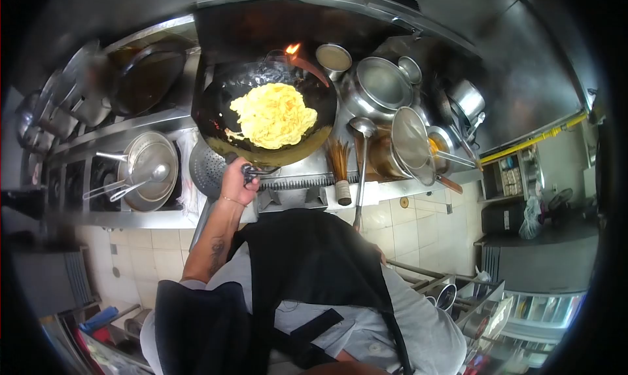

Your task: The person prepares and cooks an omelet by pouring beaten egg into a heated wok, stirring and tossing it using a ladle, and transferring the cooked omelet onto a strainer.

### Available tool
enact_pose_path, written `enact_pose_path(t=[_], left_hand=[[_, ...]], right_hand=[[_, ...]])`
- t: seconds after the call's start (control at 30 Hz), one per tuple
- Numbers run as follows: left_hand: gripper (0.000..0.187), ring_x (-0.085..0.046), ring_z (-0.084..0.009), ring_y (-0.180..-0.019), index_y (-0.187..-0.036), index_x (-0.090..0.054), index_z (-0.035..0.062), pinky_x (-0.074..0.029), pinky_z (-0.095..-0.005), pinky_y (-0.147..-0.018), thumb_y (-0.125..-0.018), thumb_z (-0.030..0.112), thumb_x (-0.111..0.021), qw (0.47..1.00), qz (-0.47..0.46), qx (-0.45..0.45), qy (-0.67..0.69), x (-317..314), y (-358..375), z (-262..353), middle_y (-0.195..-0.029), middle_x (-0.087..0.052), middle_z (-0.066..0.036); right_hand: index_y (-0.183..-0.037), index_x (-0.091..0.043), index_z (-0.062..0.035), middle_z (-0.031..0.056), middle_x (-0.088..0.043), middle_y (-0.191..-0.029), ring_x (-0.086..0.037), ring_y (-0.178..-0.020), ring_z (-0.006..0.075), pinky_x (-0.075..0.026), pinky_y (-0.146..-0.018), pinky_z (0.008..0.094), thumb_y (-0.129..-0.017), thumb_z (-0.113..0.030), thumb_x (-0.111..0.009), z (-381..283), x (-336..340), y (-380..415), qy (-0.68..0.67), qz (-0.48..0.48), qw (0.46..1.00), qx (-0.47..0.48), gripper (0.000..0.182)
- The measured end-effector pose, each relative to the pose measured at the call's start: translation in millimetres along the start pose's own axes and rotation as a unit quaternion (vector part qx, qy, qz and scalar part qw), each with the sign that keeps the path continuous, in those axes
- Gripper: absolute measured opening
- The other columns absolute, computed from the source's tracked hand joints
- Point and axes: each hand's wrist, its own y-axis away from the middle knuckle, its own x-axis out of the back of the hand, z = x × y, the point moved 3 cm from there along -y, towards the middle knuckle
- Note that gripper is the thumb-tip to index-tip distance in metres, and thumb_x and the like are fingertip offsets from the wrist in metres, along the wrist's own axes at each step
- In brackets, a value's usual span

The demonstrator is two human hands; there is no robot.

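Observation:
My left hand [239, 184] is closed round the handle of a large black wok [219, 130]. Spread over the wok's middle is a mass of yellow scrambled egg [275, 116]. A small flame [292, 49] shows at the wok's far rim. Of my right hand [380, 253], only a bit of skin shows at the edge of the black apron, and its fingers are hidden. To the wok's right, a long-handled ladle [362, 153] lies with its handle reaching toward my body. Beside it stands a bamboo wok brush [340, 169].
Metal pots [377, 84] and a strainer [410, 138] over a container crowd the right of the stove. A perforated skimmer [205, 168] sits left of the wok. Further left, a pan [149, 188] holds a ladle. A yellow pipe [536, 137] runs along the right wall.

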Motion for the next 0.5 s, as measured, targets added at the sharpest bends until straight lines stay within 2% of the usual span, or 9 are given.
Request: enact_pose_path(t=[0.1, 0.17, 0.23, 0.3, 0.33, 0.37, 0.4, 0.43, 0.5], left_hand=[[0.022, -0.052, -0.0175, -0.042, -0.078, -0.057, 0.0078, -0.033, -0.0234, -0.03, -0.091, 0.024, -0.053, 0.999, -0.005, 0.006, 0.039, -14.6, 17.0, 28.4, -0.066, -0.06, -0.011], [0.023, -0.052, -0.0151, -0.041, -0.082, -0.058, 0.006, -0.034, -0.0216, -0.029, -0.093, 0.026, -0.052, 0.998, 0.043, -0.043, 0.012, -36.1, 2.8, 59.5, -0.064, -0.059, -0.011], [0.022, -0.052, -0.0143, -0.042, -0.084, -0.058, 0.0039, -0.038, -0.0232, -0.031, -0.093, 0.022, -0.05, 0.996, -0.018, -0.089, -0.021, -53.1, -16.6, 87.5, -0.065, -0.06, -0.011], [0.016, -0.053, -0.0145, -0.045, -0.087, -0.058, 0.0054, -0.041, -0.024, -0.035, -0.094, 0.02, -0.053, 0.99, -0.057, -0.122, -0.032, -35.5, -34.2, 96.0, -0.067, -0.06, -0.011], [0.014, -0.054, -0.0153, -0.047, -0.091, -0.059, 0.0059, -0.043, -0.0241, -0.037, -0.093, 0.019, -0.055, 0.986, 0.022, -0.163, -0.003, -28.7, -7.0, 84.6, -0.072, -0.062, -0.01], [0.012, -0.055, -0.0161, -0.049, -0.095, -0.06, 0.0064, -0.044, -0.0243, -0.038, -0.093, 0.018, -0.058, 0.973, 0.098, -0.206, 0.025, -21.3, 35.6, 62.2, -0.077, -0.063, -0.01], [0.019, -0.057, -0.0176, -0.052, -0.109, -0.062, 0.006, -0.046, -0.0239, -0.041, -0.093, 0.015, -0.06, 0.959, 0.131, -0.233, 0.091, -13.3, 74.8, 42.4, -0.095, -0.067, -0.009], [0.023, -0.058, -0.0176, -0.052, -0.11, -0.062, 0.006, -0.043, -0.024, -0.038, -0.09, 0.015, -0.057, 0.959, 0.116, -0.251, 0.056, -7.0, 105.2, 40.5, -0.095, -0.068, -0.01], [0.03, -0.059, -0.0175, -0.051, -0.113, -0.063, 0.006, -0.037, -0.0242, -0.031, -0.085, 0.014, -0.052, 0.953, 0.088, -0.29, -0.01, 6.2, 165.8, 35.8, -0.097, -0.069, -0.011]], right_hand=[[-0.129, -0.057, -0.003, 0.0188, -0.068, -0.078, -0.069, -0.083, 0.0347, -0.053, -0.077, 0.0434, -0.085, -0.027, -0.073, 18.3, -4.9, -18.3, -0.008, -0.013, 1.0, 0.012, 0.053], [-0.129, -0.057, -0.0019, 0.0197, -0.068, -0.078, -0.07, -0.083, 0.035, -0.053, -0.078, 0.043, -0.085, -0.026, -0.073, 24.2, -5.4, -35.5, -0.01, -0.012, 0.999, 0.032, 0.053], [-0.129, -0.057, -0.0017, 0.0201, -0.068, -0.079, -0.069, -0.083, 0.0356, -0.054, -0.078, 0.043, -0.084, -0.025, -0.074, 20.0, 4.6, -53.1, -0.002, -0.003, 0.998, 0.068, 0.052], [-0.13, -0.057, -0.0029, 0.0203, -0.068, -0.08, -0.068, -0.082, 0.037, -0.054, -0.079, 0.0438, -0.083, -0.021, -0.074, -3.3, 28.5, -62.1, 0.016, 0.021, 0.992, 0.123, 0.053], [-0.13, -0.058, -0.0052, 0.0195, -0.068, -0.082, -0.067, -0.082, 0.0375, -0.054, -0.079, 0.044, -0.082, -0.018, -0.074, -16.7, 46.4, -59.6, -0.006, 0.002, 0.994, 0.107, 0.052], [-0.13, -0.058, -0.0067, 0.0173, -0.067, -0.079, -0.066, -0.078, 0.0362, -0.055, -0.076, 0.0426, -0.083, -0.018, -0.074, -16.1, 47.2, -70.6, 0.012, 0.041, 0.988, 0.147, 0.051], [-0.132, -0.058, -0.0072, 0.0179, -0.07, -0.085, -0.069, -0.082, 0.0353, -0.055, -0.078, 0.0431, -0.081, -0.023, -0.073, -5.6, 54.4, -70.9, -0.015, 0.041, 0.987, 0.154, 0.056], [-0.135, -0.058, -0.0077, 0.0185, -0.073, -0.091, -0.071, -0.085, 0.0344, -0.056, -0.08, 0.0436, -0.079, -0.027, -0.072, -13.1, 59.9, -79.1, -0.048, 0.046, 0.984, 0.165, 0.061], [-0.134, -0.058, -0.007, 0.0188, -0.073, -0.09, -0.071, -0.085, 0.0346, -0.056, -0.08, 0.044, -0.08, -0.026, -0.072, -24.2, 64.6, -95.3, -0.041, 0.062, 0.986, 0.152, 0.059]])
